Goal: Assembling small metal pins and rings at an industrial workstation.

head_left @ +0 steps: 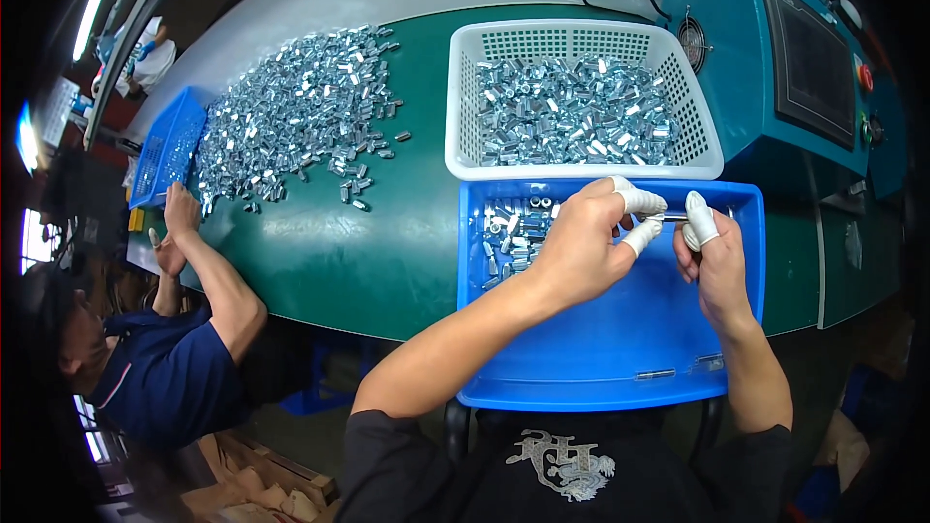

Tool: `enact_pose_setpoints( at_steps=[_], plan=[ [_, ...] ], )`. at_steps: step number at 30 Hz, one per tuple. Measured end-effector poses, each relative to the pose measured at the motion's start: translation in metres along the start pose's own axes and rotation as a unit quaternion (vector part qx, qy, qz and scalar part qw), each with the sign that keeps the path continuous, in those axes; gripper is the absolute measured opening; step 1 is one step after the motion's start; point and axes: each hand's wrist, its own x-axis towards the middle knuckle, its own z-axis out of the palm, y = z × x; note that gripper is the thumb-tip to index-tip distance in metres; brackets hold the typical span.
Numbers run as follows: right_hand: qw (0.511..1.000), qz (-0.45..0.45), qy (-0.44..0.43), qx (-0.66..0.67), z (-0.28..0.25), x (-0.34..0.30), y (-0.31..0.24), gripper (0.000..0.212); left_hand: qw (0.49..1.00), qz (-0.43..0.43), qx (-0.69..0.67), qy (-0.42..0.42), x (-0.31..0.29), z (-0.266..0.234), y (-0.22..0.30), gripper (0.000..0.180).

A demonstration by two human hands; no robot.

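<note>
Over the blue tray [610, 392], my left hand [586, 240] and my right hand [719, 261] meet, with white finger covers on several fingertips. Between their pinched fingers runs a slim shiny metal piece [671, 218]. Its ends are hidden by the fingers, so I cannot make out exactly what it is. Small silvery metal fittings [509, 232] lie in the tray's left part, partly behind my left hand. Two more metal pieces [656, 374] rest near the tray's front edge.
Behind the tray stands a white perforated basket [465, 126] of similar fittings. A large heap [300, 102] covers the green table [339, 261] at left, where a co-worker [174, 368] handles pieces beside a blue bin [167, 150]. At right is a teal machine [731, 87] with a screen.
</note>
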Motion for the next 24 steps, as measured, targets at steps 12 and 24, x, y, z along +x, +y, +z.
enact_pose_setpoints(
  at_steps=[12,24],
  plan=[
    [0.998,-0.005,-0.008,-0.057,0.004,-0.003,0.004,0.044,0.994,0.106,0.038,0.009,-0.003,0.003,-0.002,0.018],
    [0.900,0.219,-0.208,0.314,-0.004,0.004,-0.003,0.042,0.994,0.025,-0.106,0.021,0.000,0.002,0.012,0.030]
  ],
)
